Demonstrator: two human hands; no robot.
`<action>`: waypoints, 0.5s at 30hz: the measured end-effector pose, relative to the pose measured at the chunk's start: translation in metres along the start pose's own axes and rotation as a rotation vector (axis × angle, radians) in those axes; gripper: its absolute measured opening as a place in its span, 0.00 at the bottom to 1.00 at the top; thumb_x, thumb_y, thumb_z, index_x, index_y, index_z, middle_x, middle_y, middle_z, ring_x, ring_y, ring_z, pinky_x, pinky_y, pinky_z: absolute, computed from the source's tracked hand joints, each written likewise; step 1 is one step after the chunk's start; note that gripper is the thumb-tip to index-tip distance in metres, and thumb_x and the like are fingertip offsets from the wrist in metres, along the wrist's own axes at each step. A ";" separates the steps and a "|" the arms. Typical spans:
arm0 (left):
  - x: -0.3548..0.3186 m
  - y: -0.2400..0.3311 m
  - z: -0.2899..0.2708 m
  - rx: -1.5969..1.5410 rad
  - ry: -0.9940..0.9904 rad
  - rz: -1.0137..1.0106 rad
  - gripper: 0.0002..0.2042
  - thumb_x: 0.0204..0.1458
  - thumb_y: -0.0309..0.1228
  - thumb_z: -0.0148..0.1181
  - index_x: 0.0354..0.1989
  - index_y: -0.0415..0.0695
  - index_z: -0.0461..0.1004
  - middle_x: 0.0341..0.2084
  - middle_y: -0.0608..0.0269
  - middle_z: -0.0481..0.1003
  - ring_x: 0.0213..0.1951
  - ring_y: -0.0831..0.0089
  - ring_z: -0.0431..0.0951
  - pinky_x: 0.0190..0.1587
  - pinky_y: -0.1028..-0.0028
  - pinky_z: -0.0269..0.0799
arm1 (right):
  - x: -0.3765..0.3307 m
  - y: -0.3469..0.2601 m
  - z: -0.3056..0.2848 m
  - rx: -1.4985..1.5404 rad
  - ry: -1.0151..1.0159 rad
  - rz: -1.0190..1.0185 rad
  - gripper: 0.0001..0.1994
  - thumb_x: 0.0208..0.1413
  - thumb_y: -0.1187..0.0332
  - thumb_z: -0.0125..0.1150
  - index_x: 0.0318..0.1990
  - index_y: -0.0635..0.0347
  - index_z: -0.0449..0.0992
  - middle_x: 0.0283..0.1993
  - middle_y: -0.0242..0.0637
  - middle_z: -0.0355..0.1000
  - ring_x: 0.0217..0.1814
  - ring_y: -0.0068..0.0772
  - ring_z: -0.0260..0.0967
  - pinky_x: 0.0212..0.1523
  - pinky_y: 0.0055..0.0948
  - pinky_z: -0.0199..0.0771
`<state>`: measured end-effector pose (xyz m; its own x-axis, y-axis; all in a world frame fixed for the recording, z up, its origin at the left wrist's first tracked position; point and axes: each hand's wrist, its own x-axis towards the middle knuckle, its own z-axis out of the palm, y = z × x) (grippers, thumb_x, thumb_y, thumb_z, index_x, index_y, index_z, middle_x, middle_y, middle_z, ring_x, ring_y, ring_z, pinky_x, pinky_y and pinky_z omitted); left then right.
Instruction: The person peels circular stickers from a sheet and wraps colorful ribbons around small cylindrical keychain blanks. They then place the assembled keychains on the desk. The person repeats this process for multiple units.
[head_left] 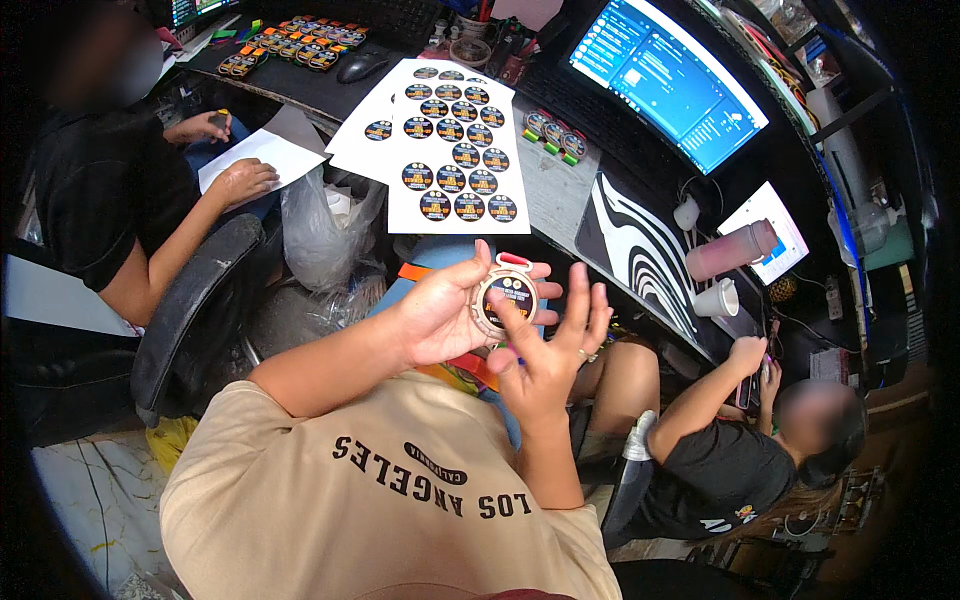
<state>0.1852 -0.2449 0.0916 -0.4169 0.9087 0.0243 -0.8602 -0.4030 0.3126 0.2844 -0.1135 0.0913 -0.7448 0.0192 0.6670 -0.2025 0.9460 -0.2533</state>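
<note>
A round metal medal (518, 288) with a dark printed sticker on its face and a short red-and-white ribbon at its top rests in my left hand (435, 318). My left thumb stands along its rim, and the fingers lie behind it. Over the medal, my right hand (548, 375) has its fingers spread, with one fingertip touching the sticker and covering part of it. Just beyond my hands, on the desk edge, lies a white sheet of round dark stickers (402, 217), overlapping other sheets. Some sticker places on it are bare.
Several medals with coloured ribbons (555, 137) stand right of the sheets; more medals (300, 42) lie far left. A lit monitor (670, 80), white cup (716, 298) and pink tumbler (730, 252) are at right. One person holds paper (265, 155) at left; another sits right.
</note>
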 end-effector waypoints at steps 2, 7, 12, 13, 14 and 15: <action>0.002 -0.004 -0.001 0.023 -0.020 -0.008 0.33 0.64 0.55 0.27 0.64 0.38 0.60 0.59 0.48 0.66 0.58 0.55 0.70 0.61 0.58 0.67 | 0.002 0.001 -0.001 -0.043 0.008 0.081 0.23 0.58 0.38 0.46 0.53 0.30 0.79 0.73 0.50 0.49 0.74 0.56 0.37 0.70 0.59 0.25; 0.001 -0.004 0.001 0.017 0.009 0.006 0.34 0.65 0.55 0.25 0.64 0.38 0.59 0.58 0.47 0.67 0.58 0.53 0.70 0.61 0.59 0.68 | 0.005 -0.007 0.001 -0.055 -0.019 0.034 0.22 0.57 0.40 0.49 0.53 0.31 0.79 0.73 0.51 0.48 0.74 0.57 0.37 0.69 0.61 0.26; -0.001 -0.002 0.004 0.021 0.049 0.018 0.34 0.65 0.55 0.25 0.64 0.38 0.58 0.58 0.46 0.67 0.57 0.52 0.71 0.60 0.59 0.69 | 0.009 -0.008 0.002 -0.046 -0.003 0.062 0.21 0.58 0.42 0.48 0.52 0.31 0.79 0.73 0.52 0.48 0.74 0.57 0.38 0.69 0.61 0.28; 0.000 -0.001 0.004 0.003 0.050 0.024 0.34 0.64 0.55 0.25 0.64 0.38 0.58 0.58 0.46 0.67 0.57 0.51 0.71 0.60 0.59 0.69 | 0.009 -0.009 0.002 -0.074 -0.016 0.002 0.21 0.58 0.42 0.48 0.52 0.31 0.79 0.73 0.52 0.48 0.74 0.57 0.38 0.69 0.61 0.28; -0.001 -0.002 0.004 0.024 0.047 0.021 0.34 0.64 0.55 0.26 0.64 0.38 0.58 0.58 0.46 0.67 0.57 0.52 0.71 0.60 0.59 0.70 | 0.008 -0.010 0.001 -0.070 -0.026 -0.006 0.21 0.58 0.42 0.49 0.52 0.32 0.79 0.73 0.53 0.48 0.73 0.58 0.39 0.69 0.61 0.29; -0.001 -0.002 0.004 0.043 0.033 0.024 0.33 0.64 0.55 0.26 0.64 0.38 0.58 0.58 0.46 0.67 0.57 0.52 0.71 0.60 0.59 0.70 | 0.009 -0.010 0.001 -0.033 -0.004 0.065 0.21 0.57 0.42 0.50 0.52 0.32 0.79 0.73 0.53 0.48 0.73 0.58 0.39 0.69 0.60 0.29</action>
<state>0.1882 -0.2447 0.0950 -0.4476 0.8943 0.0008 -0.8366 -0.4190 0.3528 0.2790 -0.1230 0.0986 -0.7584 0.0794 0.6469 -0.1325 0.9530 -0.2723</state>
